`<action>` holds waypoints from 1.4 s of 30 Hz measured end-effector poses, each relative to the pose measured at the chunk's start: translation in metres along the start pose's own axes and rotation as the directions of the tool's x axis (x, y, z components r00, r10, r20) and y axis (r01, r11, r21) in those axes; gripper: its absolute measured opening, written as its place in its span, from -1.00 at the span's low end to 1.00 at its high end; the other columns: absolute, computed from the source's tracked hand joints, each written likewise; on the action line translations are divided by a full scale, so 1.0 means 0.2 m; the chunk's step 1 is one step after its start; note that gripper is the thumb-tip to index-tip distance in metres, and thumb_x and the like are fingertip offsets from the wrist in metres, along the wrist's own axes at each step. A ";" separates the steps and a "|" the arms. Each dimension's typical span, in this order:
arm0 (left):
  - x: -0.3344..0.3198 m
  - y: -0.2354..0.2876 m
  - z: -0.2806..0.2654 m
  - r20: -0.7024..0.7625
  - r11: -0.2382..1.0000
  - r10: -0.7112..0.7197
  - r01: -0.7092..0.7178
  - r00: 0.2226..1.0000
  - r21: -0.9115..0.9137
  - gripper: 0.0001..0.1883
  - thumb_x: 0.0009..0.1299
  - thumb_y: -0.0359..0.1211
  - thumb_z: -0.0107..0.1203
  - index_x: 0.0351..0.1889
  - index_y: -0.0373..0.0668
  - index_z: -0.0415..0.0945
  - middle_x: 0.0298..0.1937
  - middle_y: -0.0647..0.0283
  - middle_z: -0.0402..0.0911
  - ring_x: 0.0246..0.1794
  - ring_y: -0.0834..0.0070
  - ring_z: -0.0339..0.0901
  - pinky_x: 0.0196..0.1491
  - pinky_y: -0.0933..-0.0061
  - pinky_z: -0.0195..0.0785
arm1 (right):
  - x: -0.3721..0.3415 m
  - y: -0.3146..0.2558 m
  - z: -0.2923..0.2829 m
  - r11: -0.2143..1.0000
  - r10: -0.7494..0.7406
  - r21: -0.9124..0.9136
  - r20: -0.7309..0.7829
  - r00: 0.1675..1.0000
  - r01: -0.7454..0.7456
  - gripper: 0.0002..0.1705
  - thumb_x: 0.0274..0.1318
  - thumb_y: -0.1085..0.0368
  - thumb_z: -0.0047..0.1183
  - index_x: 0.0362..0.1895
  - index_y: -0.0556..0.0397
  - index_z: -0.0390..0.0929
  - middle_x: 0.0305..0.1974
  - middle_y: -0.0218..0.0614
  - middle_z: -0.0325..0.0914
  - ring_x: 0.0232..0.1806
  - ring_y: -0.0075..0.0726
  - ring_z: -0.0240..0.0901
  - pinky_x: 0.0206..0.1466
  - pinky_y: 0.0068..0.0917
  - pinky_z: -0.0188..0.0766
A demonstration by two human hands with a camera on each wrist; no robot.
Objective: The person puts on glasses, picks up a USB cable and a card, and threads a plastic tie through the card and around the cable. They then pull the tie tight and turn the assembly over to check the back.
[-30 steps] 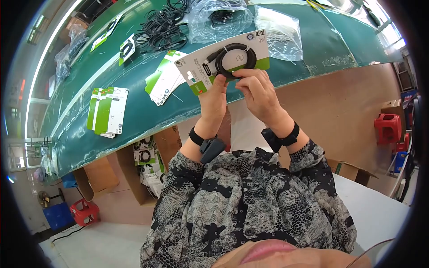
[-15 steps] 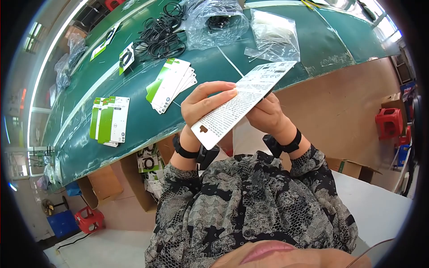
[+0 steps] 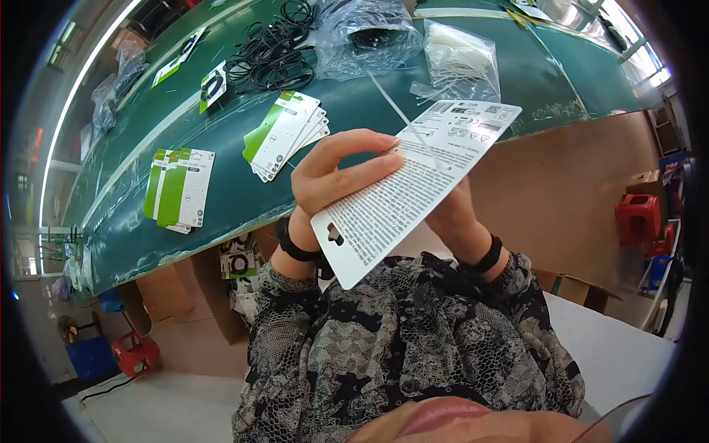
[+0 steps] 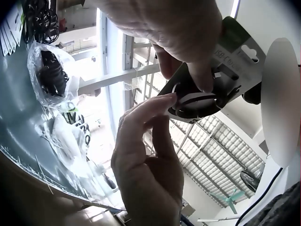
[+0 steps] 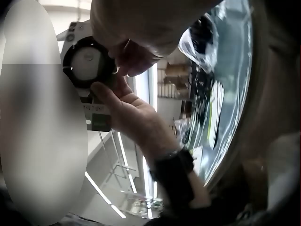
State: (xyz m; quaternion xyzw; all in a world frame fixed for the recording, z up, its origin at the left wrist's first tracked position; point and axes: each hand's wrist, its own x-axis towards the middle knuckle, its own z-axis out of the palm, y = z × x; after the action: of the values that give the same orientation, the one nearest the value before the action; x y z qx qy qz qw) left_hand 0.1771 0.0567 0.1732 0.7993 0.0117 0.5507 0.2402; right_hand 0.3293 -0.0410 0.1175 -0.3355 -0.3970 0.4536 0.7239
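Note:
A card (image 3: 421,184), printed back up in the head view, is held tilted above the table's near edge. My left hand (image 3: 332,173) grips its left part, fingers on the back, thumb on the front against a coiled black cable (image 4: 195,104). My right hand (image 3: 454,210) is mostly hidden beneath the card in the head view; in the left wrist view that hand (image 4: 150,165) has curled fingers pinching at the coil's edge. A thin white tie (image 3: 395,109) sticks up from the card's back. The right wrist view shows the coil (image 5: 75,59) on the card's front.
On the green table (image 3: 354,107) lie two fanned card stacks (image 3: 284,136) (image 3: 181,188), a heap of black cables (image 3: 269,55), a plastic bag with black cables (image 3: 369,37) and a bag of white ties (image 3: 461,59). Cartons (image 3: 214,295) stand below.
The card has turned from its cable side to its printed back, then come lower and nearer the body. My left fingers have moved onto the back; my right hand has gone beneath.

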 end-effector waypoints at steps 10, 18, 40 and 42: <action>-0.01 0.06 0.06 -0.061 0.989 0.020 -0.029 0.998 -0.143 -0.62 -0.07 -0.49 0.36 -0.21 -0.13 0.67 -0.09 0.19 0.46 -0.14 0.36 0.56 -0.11 0.49 0.49 | -0.02 0.19 0.05 0.846 0.339 0.238 0.452 0.825 -0.477 -0.53 0.25 0.32 -0.10 0.22 0.16 0.22 0.11 -0.21 0.37 0.11 -0.33 0.35 0.23 -0.38 0.28; 0.02 0.09 0.04 -0.026 0.992 0.109 -0.110 0.994 -0.057 -0.62 -0.09 -0.48 0.36 -0.23 -0.06 0.69 -0.09 0.26 0.47 -0.13 0.36 0.56 -0.13 0.51 0.49 | -0.32 0.32 -0.23 0.947 0.273 -0.296 0.535 0.799 -0.125 -0.55 0.36 0.29 -0.32 0.30 0.08 0.14 0.29 -0.22 0.16 0.24 -0.30 0.19 0.28 -0.43 0.19; 0.05 0.12 0.09 -0.034 0.987 0.058 -0.062 0.998 -0.148 -0.63 -0.08 -0.54 0.41 -0.26 -0.07 0.70 -0.12 0.25 0.39 -0.19 0.40 0.53 -0.20 0.55 0.51 | -0.39 0.53 -0.31 0.811 0.388 0.150 0.585 0.712 -0.566 -0.45 0.34 0.18 -0.22 0.35 0.04 0.05 0.30 -0.20 0.17 0.28 -0.30 0.17 0.29 -0.39 0.18; 0.05 0.11 0.09 -0.032 0.984 0.082 -0.086 0.996 -0.157 -0.64 -0.08 -0.55 0.41 -0.26 -0.09 0.70 -0.11 0.23 0.39 -0.20 0.40 0.54 -0.22 0.55 0.52 | -0.39 0.55 -0.33 0.751 0.391 0.234 0.595 0.702 -0.617 -0.46 0.33 0.18 -0.20 0.33 0.04 0.09 0.31 -0.20 0.17 0.29 -0.30 0.16 0.30 -0.39 0.18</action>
State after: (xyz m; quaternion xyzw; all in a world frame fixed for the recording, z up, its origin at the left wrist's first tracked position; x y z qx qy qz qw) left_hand 0.1915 0.0335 0.1853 0.7705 -0.0626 0.5697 0.2792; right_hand 0.3230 -0.0811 -0.0264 -0.1381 -0.3568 0.7840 0.4888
